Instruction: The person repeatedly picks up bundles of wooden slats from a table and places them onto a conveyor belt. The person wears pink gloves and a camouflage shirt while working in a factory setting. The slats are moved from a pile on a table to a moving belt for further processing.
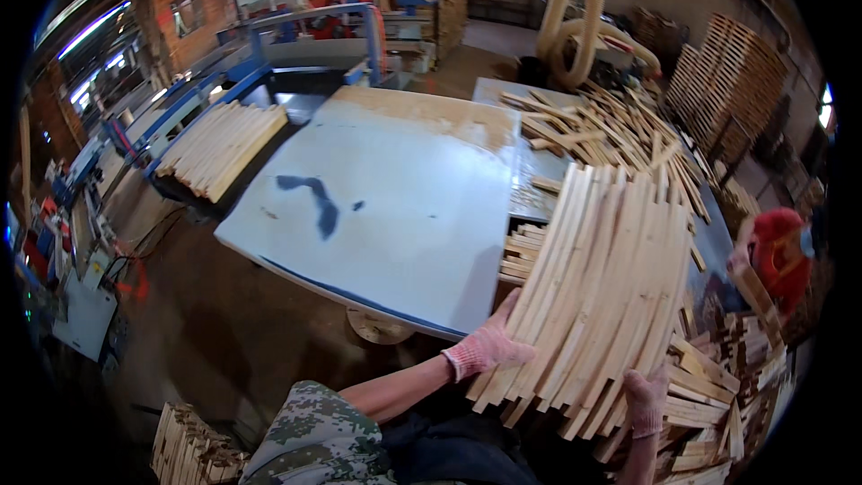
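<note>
A wide layer of pale wooden strips [602, 278] lies side by side in front of me, to the right of a white-topped table [404, 207]. The strips' near ends are uneven. My left hand [492, 346], in a pinkish work glove, is closed on the layer's left edge near its front end. On the opposite edge, my right hand [646, 395], gloved alike, grips the near right corner, its thumb upward. The fingers of both hands are partly hidden by the wood. Whether the strips are lifted or rest on the stack below, I cannot tell.
Loose strips [620, 126] lie jumbled on a metal table behind the layer. Shorter pieces [705, 395] pile up at the right, near a person in red [779, 256]. A blue-framed machine [314, 31] and another row of strips [223, 145] stand at the left.
</note>
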`<state>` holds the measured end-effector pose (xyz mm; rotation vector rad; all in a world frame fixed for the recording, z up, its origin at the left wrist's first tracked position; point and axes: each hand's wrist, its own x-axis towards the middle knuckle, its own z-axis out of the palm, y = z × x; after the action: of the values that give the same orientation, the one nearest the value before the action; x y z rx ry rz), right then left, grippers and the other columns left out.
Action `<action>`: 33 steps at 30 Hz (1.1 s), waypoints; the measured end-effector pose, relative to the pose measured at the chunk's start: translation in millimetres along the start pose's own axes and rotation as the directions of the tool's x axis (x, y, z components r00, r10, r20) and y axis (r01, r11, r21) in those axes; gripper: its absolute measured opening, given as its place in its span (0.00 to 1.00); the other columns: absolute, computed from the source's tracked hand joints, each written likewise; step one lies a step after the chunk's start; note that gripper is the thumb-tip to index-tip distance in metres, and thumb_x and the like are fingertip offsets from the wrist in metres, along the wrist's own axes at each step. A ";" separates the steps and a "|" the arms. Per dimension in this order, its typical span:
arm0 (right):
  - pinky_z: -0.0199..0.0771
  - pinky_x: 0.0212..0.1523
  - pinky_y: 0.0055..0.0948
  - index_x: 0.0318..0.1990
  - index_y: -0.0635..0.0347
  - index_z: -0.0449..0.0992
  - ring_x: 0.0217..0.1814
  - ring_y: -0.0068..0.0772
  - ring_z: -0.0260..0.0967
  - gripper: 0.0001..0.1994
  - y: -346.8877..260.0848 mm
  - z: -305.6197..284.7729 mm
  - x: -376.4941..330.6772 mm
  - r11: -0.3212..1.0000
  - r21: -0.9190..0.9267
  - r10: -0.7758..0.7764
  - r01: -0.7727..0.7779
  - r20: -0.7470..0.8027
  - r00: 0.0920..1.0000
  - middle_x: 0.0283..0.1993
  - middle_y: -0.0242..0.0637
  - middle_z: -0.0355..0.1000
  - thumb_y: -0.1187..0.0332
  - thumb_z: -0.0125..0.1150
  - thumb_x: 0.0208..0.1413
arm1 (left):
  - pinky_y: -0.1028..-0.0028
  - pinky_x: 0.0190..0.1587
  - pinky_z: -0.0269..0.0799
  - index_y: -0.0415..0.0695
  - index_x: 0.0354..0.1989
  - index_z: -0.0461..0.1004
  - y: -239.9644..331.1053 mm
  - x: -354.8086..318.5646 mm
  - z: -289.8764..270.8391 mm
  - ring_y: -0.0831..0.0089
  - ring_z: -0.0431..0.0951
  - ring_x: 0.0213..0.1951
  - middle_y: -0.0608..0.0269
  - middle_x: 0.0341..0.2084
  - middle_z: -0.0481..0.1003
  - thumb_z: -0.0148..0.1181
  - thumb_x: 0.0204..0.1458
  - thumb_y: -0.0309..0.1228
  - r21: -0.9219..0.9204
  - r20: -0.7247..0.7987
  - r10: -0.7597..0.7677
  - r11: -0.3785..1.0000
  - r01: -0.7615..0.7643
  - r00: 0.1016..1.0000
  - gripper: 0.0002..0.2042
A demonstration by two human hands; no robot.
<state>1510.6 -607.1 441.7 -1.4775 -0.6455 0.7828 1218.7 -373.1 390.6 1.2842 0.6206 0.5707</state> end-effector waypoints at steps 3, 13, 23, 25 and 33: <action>0.85 0.53 0.36 0.74 0.66 0.61 0.53 0.39 0.80 0.40 2.5 108.4 24.7 0.994 0.098 0.031 -0.041 0.102 0.994 0.58 0.44 0.77 0.79 0.69 0.52 | 0.65 0.63 0.77 0.47 0.85 0.40 -9.6 -37.0 -96.5 0.64 0.77 0.60 0.55 0.64 0.72 0.81 0.44 0.26 -0.119 -0.129 0.068 0.989 -0.083 0.989 0.62; 0.82 0.60 0.37 0.71 0.67 0.64 0.54 0.38 0.80 0.41 55.0 390.8 90.5 0.974 -0.153 0.223 -0.167 0.526 0.820 0.57 0.46 0.79 0.69 0.81 0.53 | 0.62 0.70 0.71 0.47 0.82 0.52 -20.7 -143.3 -347.9 0.65 0.73 0.66 0.60 0.67 0.71 0.82 0.43 0.23 -0.106 -0.432 -0.098 0.993 0.058 0.897 0.56; 0.84 0.56 0.38 0.70 0.65 0.63 0.52 0.40 0.81 0.38 80.1 557.1 151.3 0.989 -0.058 0.149 -0.138 0.517 0.843 0.55 0.45 0.79 0.71 0.78 0.54 | 0.62 0.73 0.66 0.41 0.78 0.59 63.7 -108.7 -509.0 0.57 0.72 0.69 0.49 0.68 0.73 0.86 0.43 0.44 0.359 -0.513 -0.091 0.881 0.309 0.854 0.54; 0.85 0.54 0.37 0.69 0.65 0.64 0.52 0.41 0.81 0.36 76.7 579.9 166.2 0.984 -0.026 0.164 -0.176 0.521 0.838 0.55 0.46 0.79 0.73 0.76 0.54 | 0.63 0.73 0.66 0.41 0.77 0.60 59.4 -86.7 -542.5 0.58 0.73 0.68 0.49 0.67 0.74 0.87 0.40 0.45 0.383 -0.500 -0.148 0.846 0.371 0.853 0.55; 0.78 0.62 0.38 0.71 0.69 0.64 0.57 0.41 0.80 0.42 61.3 672.2 219.7 0.943 -0.331 0.161 -0.008 0.437 0.885 0.59 0.51 0.80 0.58 0.76 0.54 | 0.58 0.68 0.72 0.46 0.73 0.69 83.5 -23.8 -660.9 0.49 0.78 0.64 0.46 0.63 0.78 0.80 0.38 0.64 0.674 -0.516 -0.147 0.538 0.506 0.844 0.54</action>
<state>1109.2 -26.1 370.1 -1.6342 -1.1152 1.1577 733.1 82.7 363.9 1.8298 1.5821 0.1996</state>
